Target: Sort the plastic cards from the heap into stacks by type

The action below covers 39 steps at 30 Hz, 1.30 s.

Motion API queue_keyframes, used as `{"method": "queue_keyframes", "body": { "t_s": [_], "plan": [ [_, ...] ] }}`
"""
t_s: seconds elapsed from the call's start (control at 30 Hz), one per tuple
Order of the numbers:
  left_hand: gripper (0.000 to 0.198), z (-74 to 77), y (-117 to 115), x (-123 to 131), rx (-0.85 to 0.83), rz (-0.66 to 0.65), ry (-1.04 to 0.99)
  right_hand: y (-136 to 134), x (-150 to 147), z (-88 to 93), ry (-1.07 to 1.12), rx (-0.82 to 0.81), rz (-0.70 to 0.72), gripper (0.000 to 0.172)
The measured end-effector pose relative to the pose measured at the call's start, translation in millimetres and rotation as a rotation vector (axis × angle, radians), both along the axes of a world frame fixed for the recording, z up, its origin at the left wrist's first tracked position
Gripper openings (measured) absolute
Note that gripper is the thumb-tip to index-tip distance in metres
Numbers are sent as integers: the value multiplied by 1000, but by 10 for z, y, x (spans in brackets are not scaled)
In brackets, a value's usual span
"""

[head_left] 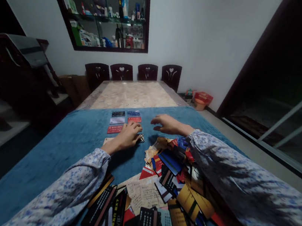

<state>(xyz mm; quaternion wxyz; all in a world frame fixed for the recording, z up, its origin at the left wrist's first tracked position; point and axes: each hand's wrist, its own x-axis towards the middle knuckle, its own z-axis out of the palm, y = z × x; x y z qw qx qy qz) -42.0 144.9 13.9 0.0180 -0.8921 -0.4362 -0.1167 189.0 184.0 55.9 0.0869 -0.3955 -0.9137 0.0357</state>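
My left hand [127, 136] is low over the blue cloth with its fingers bent down onto a white card with black markings [142, 138]; most of that card is hidden under the fingers. To its right, my right hand [167, 124] hovers above the cloth, thumb and fingers apart, with nothing in it. Laid out beside and beyond my left hand are a black card [118, 114], a blue card [133, 113], a silver card [117, 120] and red cards [114, 129]. A loose heap of mixed cards [171, 161] spreads below my right hand and between my forearms.
The blue cloth [73, 147] covers the near part of a long stone-topped table [131, 94]. Dark chairs [121, 72] stand at its far end. A cabinet with shelves [110, 19] is set in the wall. An orange bucket [199, 104] sits on the floor at right.
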Motion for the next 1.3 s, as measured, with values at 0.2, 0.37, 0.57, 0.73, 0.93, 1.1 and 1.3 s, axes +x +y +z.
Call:
{"method": "queue_keyframes", "body": {
  "t_s": [0.2,0.37,0.57,0.73,0.93,1.1,1.3],
  "plan": [
    [32,70,-388,339,18,-127,-11,-471,317,6,0,30,-27,30],
    [33,103,-740,648,9,-189,-11,-745,616,-171,61,23,-50,28],
    [56,-13,-1009,948,-89,-258,-4,-830,760,-444,164,13,-23,34],
    [57,-98,-1059,1038,-67,-270,-10,-869,673,-526,222,-6,66,49],
    [39,-124,-1060,981,-49,-299,-12,-883,655,-612,220,-68,96,53],
    [35,-154,-1064,878,-46,-301,-18,-918,605,-651,238,-93,107,52],
    [26,-168,-1113,739,-30,-358,-80,-990,514,-619,211,-116,138,47]
  ]
}}
